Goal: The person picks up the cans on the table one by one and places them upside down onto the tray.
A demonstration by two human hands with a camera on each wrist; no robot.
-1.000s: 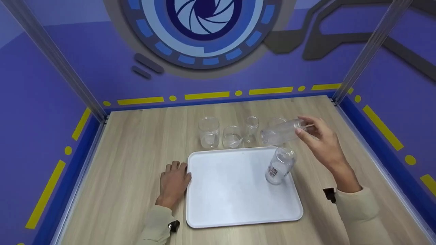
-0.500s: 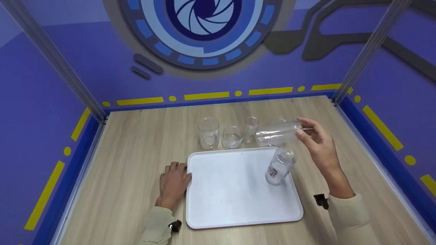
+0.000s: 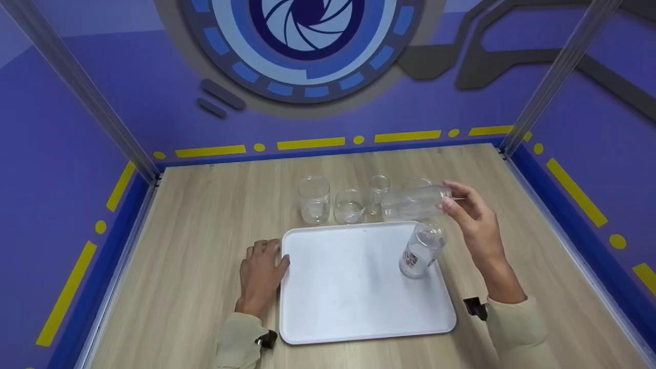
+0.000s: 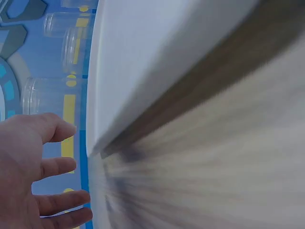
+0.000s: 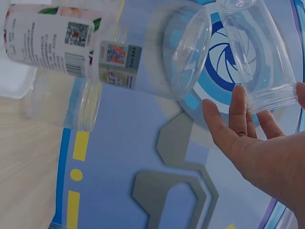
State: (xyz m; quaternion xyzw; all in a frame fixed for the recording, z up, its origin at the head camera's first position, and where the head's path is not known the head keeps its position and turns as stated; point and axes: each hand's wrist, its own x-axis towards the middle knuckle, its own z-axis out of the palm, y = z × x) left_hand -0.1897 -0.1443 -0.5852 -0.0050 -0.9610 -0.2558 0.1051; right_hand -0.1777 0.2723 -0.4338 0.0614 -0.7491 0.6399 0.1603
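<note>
My right hand grips a clear jar by its mouth end, thumb in front and fingers behind. The jar lies nearly level in the air, its base pointing left, above the far right edge of the white tray. In the right wrist view, the screw-threaded neck of this jar sits at my fingertips. On the tray's right side stands another clear jar, with a printed label in the right wrist view. My left hand rests at the tray's left edge, fingers loosely bent, thumb touching the rim.
Behind the tray stand a wide clear jar, a short clear one and a slim one. Another clear rim shows behind the held jar. Blue-purple walls enclose the wooden table.
My right hand has moved left and slightly towards me, carrying the jar, which has turned closer to level. The left hand stays at the tray edge, and the tray has not moved.
</note>
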